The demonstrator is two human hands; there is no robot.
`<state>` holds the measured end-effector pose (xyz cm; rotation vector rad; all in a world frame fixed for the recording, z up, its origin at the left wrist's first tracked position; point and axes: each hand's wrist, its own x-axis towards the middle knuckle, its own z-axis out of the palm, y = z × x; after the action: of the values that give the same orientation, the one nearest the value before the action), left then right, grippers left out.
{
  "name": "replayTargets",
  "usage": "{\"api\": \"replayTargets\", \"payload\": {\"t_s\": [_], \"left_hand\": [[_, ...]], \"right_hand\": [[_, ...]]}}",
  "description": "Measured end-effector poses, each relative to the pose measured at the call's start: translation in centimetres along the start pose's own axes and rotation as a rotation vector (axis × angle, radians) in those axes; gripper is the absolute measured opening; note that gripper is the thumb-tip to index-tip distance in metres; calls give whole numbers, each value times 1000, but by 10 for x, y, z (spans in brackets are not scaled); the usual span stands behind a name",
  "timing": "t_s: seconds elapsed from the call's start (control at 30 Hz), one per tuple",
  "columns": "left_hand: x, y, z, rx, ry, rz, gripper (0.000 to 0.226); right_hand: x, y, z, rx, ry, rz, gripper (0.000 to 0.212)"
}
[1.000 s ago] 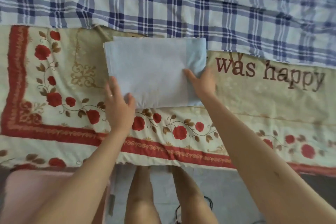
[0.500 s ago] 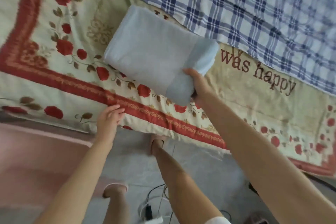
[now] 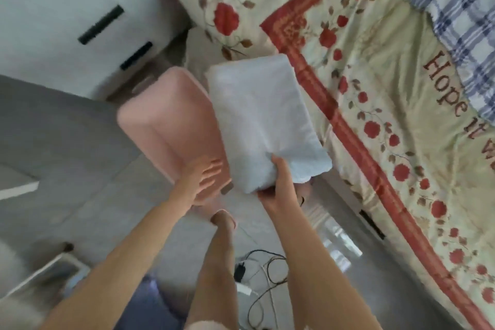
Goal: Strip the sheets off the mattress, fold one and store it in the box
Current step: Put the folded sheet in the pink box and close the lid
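R hand grips folded blue sheet by near end, beside pink box; L hand flat, fingers spread on box, prob steadying it.

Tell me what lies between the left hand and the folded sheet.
In the head view, only a strip of the pink box separates left hand from folded sheet.

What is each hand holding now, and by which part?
The right hand grips the folded blue sheet by its near end; the left hand holds nothing, touching the pink box.
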<state>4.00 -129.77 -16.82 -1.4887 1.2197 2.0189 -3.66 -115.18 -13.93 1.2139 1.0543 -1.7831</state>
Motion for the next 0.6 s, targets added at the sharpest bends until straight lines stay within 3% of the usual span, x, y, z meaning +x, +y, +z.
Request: {"api": "replayTargets", "payload": {"t_s": [0.13, 0.3, 0.43, 0.6], "left_hand": [[17, -12, -105, 77, 61, 26, 32], [60, -45, -176, -10, 334, -24, 26], [98, -76, -178, -195, 493, -59, 28], [138, -100, -142, 34, 511, -22, 56]], "right_hand": [[24, 34, 17, -213, 22, 61, 15], [75, 55, 53, -453, 55, 97, 23], [103, 73, 81, -646, 121, 34, 19], [108, 81, 112, -775, 4, -36, 4]]}}
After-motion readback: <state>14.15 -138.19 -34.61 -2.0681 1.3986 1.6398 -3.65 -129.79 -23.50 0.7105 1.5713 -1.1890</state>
